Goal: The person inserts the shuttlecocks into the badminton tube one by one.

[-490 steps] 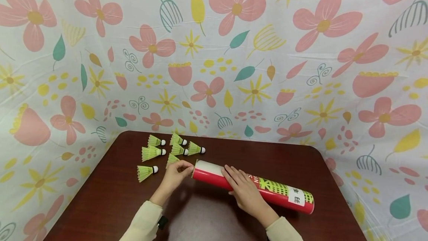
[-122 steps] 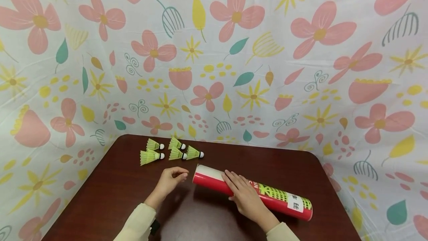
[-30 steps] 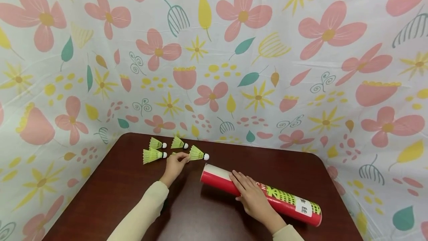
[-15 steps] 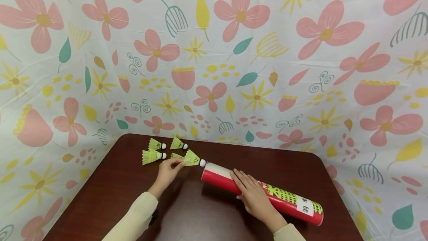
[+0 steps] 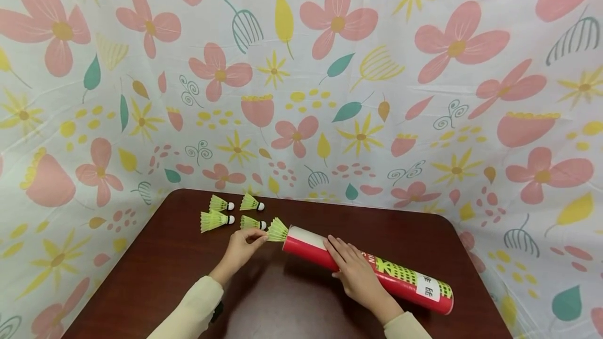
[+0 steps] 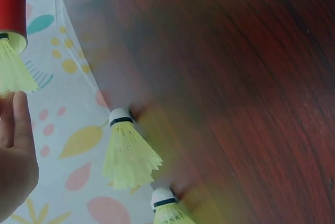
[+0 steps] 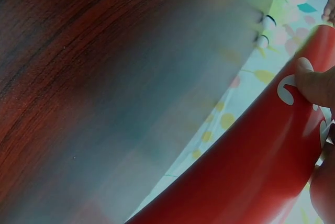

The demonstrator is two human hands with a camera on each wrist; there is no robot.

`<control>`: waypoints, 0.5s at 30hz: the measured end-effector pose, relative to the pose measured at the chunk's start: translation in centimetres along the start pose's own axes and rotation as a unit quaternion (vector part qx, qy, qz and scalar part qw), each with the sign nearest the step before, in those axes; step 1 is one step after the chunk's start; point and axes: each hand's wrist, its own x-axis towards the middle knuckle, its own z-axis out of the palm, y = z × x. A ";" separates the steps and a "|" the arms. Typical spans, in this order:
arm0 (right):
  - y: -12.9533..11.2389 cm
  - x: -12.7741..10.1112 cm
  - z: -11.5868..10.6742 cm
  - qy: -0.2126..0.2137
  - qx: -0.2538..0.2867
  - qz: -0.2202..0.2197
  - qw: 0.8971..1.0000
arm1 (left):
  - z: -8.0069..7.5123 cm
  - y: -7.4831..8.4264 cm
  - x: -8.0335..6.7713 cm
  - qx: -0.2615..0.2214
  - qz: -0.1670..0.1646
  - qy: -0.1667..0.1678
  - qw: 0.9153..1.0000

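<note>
The left hand (image 5: 242, 247) pinches the skirt of a green shuttlecock (image 5: 277, 229) whose cork end is already inside the open mouth of the red tube (image 5: 372, 269); only the feathers stick out. The right hand (image 5: 355, 272) lies on top of the tube with fingers curled over it, pinning it to the tabletop (image 5: 292, 302). The tube lies on its side, mouth toward 10 o'clock, closed end toward 4 o'clock

4 more shuttlecocks wait at 11 o'clock of the left hand, all corks pointing to 3 o'clock: 2 in the far row (image 5: 220, 204) (image 5: 251, 203), 2 nearer (image 5: 215, 220) (image 5: 252, 223). The left wrist view shows the held one's feathers at the tube rim, just above the fingertips (image 6: 20, 110)

The step in hand looks like loading, shuttlecock just entering. The next move likely calls for a straight push along the tube's axis, letting go of the skirt once the feathers fold in, with the tube held against rolling
</note>
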 end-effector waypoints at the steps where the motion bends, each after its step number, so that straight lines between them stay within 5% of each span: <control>1: 0.0 0.0 0.1 0.001 0.000 0.001 1.000 | 0.1 0.0 -0.1 -0.002 0.007 -0.001 1.000; 5: -0.2 -0.2 0.4 0.000 -0.003 0.006 1.000 | 0.7 -0.2 -0.5 -0.004 0.028 -0.011 1.000; 15: -0.5 -0.1 0.4 -0.023 0.012 0.024 0.999 | 1.3 0.1 -0.7 -0.025 0.010 -0.025 0.999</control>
